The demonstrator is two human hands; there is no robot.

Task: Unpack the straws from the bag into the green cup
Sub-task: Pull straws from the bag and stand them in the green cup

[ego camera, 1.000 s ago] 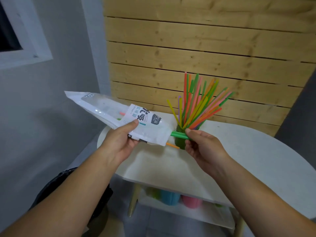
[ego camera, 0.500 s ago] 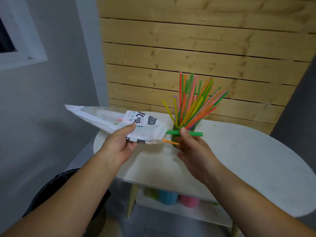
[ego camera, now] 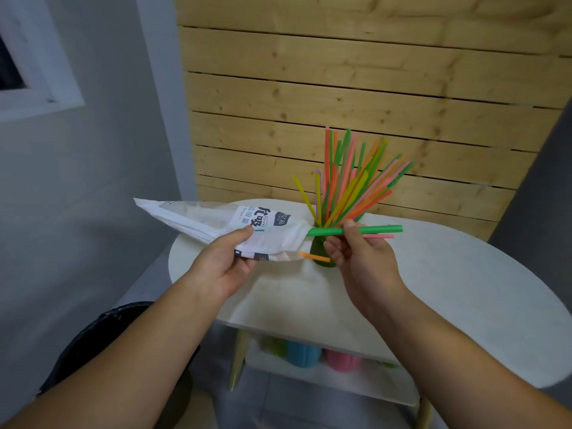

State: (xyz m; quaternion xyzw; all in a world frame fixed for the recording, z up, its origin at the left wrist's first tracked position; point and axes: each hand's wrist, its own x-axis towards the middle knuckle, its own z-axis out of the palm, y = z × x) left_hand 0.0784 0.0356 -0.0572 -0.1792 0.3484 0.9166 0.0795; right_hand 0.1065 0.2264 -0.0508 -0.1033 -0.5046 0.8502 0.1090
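White bag [ego camera: 216, 222] w/ black print, green cup [ego camera: 322, 257], green straw [ego camera: 371, 230], pink straw [ego camera: 379, 236]

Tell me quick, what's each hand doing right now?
Left hand: closed on the white plastic straw bag.
Right hand: closed, pinching a green plastic straw and a pink straw.

The right hand [ego camera: 360, 258] and bag [ego camera: 263, 230] hide most of the green cup [ego camera: 320, 253].
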